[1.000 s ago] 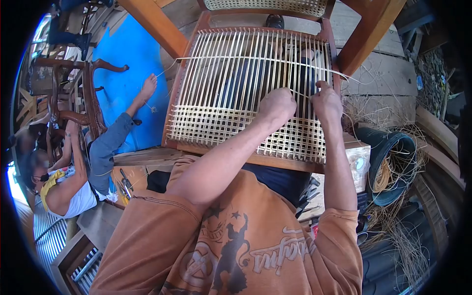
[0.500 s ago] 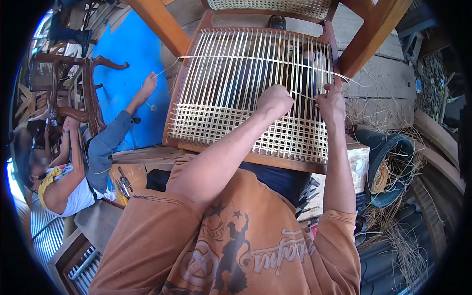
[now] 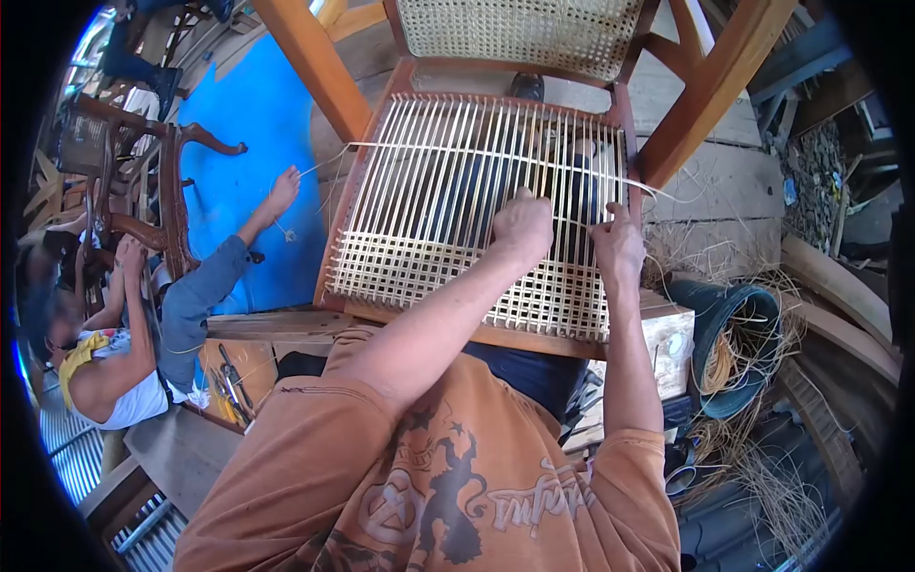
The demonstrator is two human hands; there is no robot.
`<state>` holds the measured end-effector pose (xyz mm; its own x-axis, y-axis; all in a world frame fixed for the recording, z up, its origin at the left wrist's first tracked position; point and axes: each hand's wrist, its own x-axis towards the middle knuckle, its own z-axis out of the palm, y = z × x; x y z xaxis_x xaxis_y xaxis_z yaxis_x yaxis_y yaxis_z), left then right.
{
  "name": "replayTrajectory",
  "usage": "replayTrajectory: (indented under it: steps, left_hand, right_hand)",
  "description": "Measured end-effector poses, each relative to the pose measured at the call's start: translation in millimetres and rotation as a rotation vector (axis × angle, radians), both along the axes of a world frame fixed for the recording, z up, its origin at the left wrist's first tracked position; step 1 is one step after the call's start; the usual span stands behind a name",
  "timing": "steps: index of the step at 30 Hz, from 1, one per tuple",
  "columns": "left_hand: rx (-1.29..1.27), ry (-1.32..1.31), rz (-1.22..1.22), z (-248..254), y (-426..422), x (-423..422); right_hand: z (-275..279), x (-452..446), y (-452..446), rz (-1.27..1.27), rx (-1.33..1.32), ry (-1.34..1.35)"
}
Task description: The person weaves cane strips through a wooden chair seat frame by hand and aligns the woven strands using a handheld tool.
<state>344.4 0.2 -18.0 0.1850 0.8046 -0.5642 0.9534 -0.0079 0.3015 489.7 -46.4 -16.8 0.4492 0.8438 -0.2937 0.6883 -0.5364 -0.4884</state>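
A wooden chair seat (image 3: 477, 340) lies before me, strung with pale lengthwise cane strands (image 3: 419, 181). Its near part is a woven cane grid (image 3: 400, 267). My left hand (image 3: 523, 229) is closed in a pinch over the middle right of the seat. Close to the seat's right rail, my right hand (image 3: 620, 250) has thumb and forefinger pinched together. A thin cane strand (image 3: 574, 222) runs crosswise between the two hands; the fingers hide its ends. Farther up, another crosswise cane strand (image 3: 457, 150) spans the seat and sticks out past both rails.
The chair's caned back (image 3: 519, 38) and wooden legs rise beyond the seat. At right stands a dark bucket (image 3: 710, 319) holding coiled cane, with loose cane scraps (image 3: 777, 477) around it. A co-worker (image 3: 124, 353) sits at left beside a carved chair (image 3: 172, 191) and blue sheet (image 3: 253, 124).
The view has tilted and shifted, so the chair appears lower and slightly left. Both hands keep their pinched grip near the same part of the seat.
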Motion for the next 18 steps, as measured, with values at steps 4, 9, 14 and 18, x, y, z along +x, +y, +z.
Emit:
replayTrajectory:
  steps: [4,9,14,18]
  left_hand:
    - [0.048,-0.177,0.09,5,-4,-9]
    - [0.079,-0.268,0.16,4,-4,-12]
    - [0.062,-0.292,0.116,-3,0,-15]
    - [0.022,-0.342,0.183,2,-1,-14]
  right_hand:
    - [2,-2,1,-0.008,-0.027,-0.001]
    - [-2,-4,1,-0.016,-0.012,-0.029]
    - [3,-7,-4,0.045,0.018,-0.079]
    - [-1,-10,-8,0.075,0.069,-0.132]
